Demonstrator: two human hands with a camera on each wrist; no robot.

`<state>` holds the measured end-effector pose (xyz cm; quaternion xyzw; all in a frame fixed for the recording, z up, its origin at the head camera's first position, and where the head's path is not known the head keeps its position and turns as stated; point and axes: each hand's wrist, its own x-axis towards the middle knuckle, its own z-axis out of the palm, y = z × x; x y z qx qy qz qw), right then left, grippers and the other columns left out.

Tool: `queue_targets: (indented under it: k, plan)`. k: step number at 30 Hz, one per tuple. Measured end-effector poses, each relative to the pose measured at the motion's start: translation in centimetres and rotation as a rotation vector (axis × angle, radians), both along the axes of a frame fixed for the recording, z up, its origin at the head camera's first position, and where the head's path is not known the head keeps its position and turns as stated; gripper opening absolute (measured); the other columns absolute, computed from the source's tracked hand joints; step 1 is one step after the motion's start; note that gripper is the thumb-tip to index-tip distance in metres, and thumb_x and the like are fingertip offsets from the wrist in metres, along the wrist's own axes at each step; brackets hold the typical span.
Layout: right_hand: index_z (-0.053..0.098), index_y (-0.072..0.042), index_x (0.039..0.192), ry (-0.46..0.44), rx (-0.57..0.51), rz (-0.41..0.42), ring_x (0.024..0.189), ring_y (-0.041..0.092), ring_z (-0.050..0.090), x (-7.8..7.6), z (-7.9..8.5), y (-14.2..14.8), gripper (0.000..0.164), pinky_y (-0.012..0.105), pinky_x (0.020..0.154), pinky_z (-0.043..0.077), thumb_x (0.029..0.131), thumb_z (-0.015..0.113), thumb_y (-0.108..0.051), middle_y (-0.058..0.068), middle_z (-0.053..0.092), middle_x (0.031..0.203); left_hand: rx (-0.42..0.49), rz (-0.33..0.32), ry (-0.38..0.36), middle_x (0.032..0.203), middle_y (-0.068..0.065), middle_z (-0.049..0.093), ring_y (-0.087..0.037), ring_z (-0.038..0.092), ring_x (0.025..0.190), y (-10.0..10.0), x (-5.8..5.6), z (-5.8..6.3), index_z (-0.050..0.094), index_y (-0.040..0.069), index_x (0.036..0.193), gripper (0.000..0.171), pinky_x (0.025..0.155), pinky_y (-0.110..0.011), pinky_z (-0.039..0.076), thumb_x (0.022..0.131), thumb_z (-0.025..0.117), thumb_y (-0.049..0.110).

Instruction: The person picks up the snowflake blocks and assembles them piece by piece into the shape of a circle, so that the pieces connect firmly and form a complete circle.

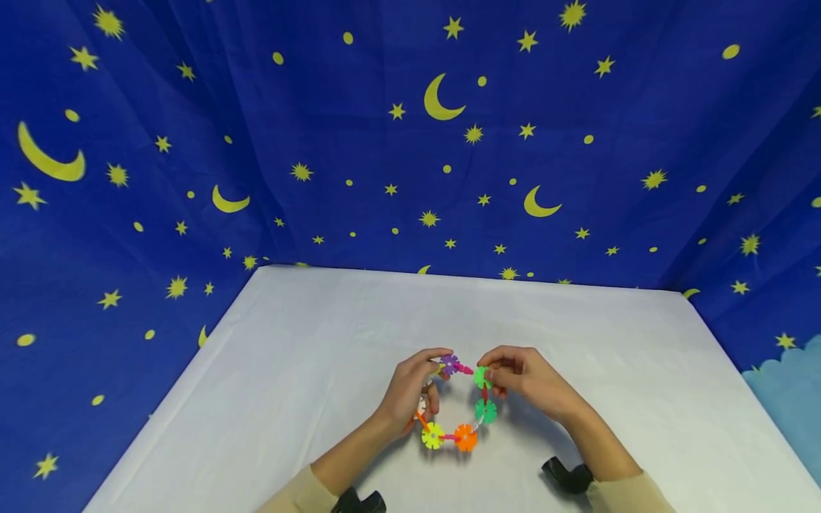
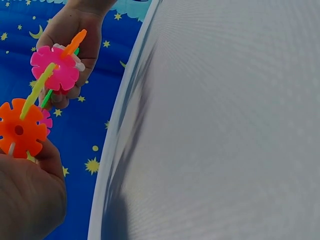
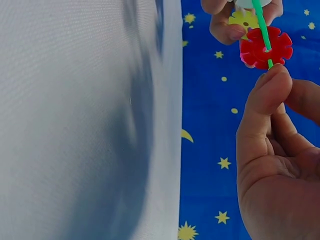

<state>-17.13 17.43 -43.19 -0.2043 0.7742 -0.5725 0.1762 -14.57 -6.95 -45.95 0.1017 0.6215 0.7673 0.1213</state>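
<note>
A ring of notched plastic snowflake discs is held up over the white table between both hands. Along its near side in the head view are a yellow disc (image 1: 432, 436) and an orange disc (image 1: 466, 437); a darker green disc (image 1: 485, 411) sits on the right. My left hand (image 1: 405, 392) grips the ring's left side, fingertips by the purple disc (image 1: 449, 364). With thumb and fingers, my right hand (image 1: 535, 379) pinches the light green disc (image 1: 480, 377) at the upper right. In the right wrist view, a green disc seen edge-on crosses a red disc (image 3: 252, 52) just above the thumb tip.
The white-covered table (image 1: 308, 320) extends around the hands. Behind and beside it hangs a blue curtain (image 1: 372, 142) with yellow moons and stars. Black wrist devices (image 1: 567, 476) sit at both forearms, close over the tabletop.
</note>
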Motion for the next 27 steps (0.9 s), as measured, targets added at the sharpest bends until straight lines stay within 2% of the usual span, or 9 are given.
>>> queue_targets:
  k: [4,11,17,21,27]
  plan:
    - [0.06,0.005,0.116,-0.007,-0.006,-0.016,0.071,0.028,0.06,-0.12,0.11,-0.06,0.029,0.04,0.066,0.055,0.096,0.061,-0.016,0.016,0.065,0.089,-0.001,0.004,-0.004,0.106,-0.029,0.057,-0.014,0.047,0.041,0.07,-0.15,0.17,0.061,0.01,0.127,0.033,0.036,-0.022,0.041,0.1,0.043,0.018]
    - [0.062,0.002,0.115,-0.02,-0.019,-0.014,0.071,0.031,0.061,-0.38,0.01,-0.09,0.025,0.047,0.067,0.055,0.096,0.06,-0.012,0.015,0.066,0.09,-0.011,0.004,-0.009,0.107,-0.028,0.058,-0.014,0.046,0.042,0.1,-0.37,0.17,0.06,0.011,0.127,0.033,0.035,-0.022,0.039,0.1,0.043,0.018]
    - [0.066,-0.002,0.111,-0.012,0.003,-0.008,0.071,0.028,0.06,-0.1,0.11,-0.21,0.02,0.038,0.065,0.055,0.095,0.061,-0.014,0.014,0.067,0.089,-0.003,-0.012,-0.012,0.108,-0.03,0.057,-0.014,0.045,0.041,0.21,-0.22,0.08,0.058,0.008,0.129,0.035,0.035,-0.023,0.04,0.1,0.043,0.019]
    - [0.066,-0.003,0.111,-0.006,0.01,0.001,0.07,0.027,0.06,0.28,0.02,-0.39,0.019,0.04,0.064,0.054,0.095,0.06,-0.013,0.014,0.067,0.09,0.008,-0.025,-0.024,0.109,-0.035,0.054,-0.014,0.045,0.04,0.3,0.11,-0.12,0.057,0.006,0.13,0.036,0.034,-0.023,0.04,0.1,0.043,0.019]
    - [0.068,-0.003,0.109,-0.002,0.027,-0.015,0.071,0.03,0.061,0.43,0.03,-0.66,0.018,0.04,0.064,0.055,0.095,0.06,-0.012,0.015,0.068,0.091,0.023,-0.035,-0.008,0.109,-0.038,0.051,-0.013,0.045,0.04,0.33,0.12,-0.24,0.061,0.014,0.126,0.032,0.034,-0.023,0.039,0.1,0.042,0.019]
